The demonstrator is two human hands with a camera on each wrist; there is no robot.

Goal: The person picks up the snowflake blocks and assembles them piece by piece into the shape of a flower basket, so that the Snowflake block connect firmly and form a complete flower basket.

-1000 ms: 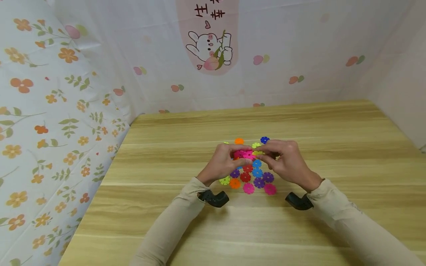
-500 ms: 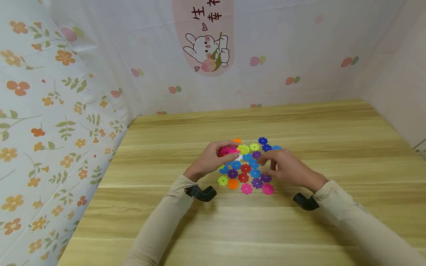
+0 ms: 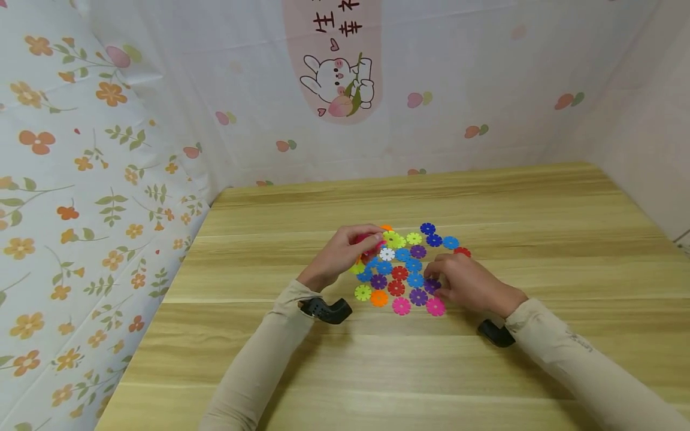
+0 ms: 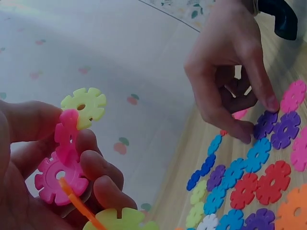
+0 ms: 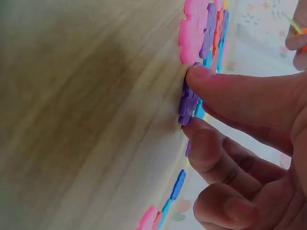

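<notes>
My left hand [image 3: 338, 256] grips several joined plastic snowflake discs above the left of the spread. In the left wrist view the held cluster shows pink discs [image 4: 53, 179], a yellow-green disc [image 4: 95, 101] at its tip, and an orange disc [image 4: 79, 203] seen edge-on. The cluster is partly hidden by the fingers. My right hand [image 3: 469, 281] is down at the right side of the spread. Its thumb and a finger pinch a purple snowflake disc [image 5: 188, 98] by opposite edges, at the tabletop. Another purple disc [image 4: 286, 130] lies beside that one.
Loose snowflake discs lie between the hands, among them a white one [image 3: 387, 254], a red one [image 3: 396, 288] and a pink one [image 3: 401, 306]. Blue discs [image 3: 427, 228] lie farther back. The wooden table [image 3: 302, 383] meets a patterned cloth [image 3: 242, 102] behind.
Both hands were together at the cluster. The right hand has left it and moved right and nearer, down to the purple disc. The left hand shifted left with the cluster.
</notes>
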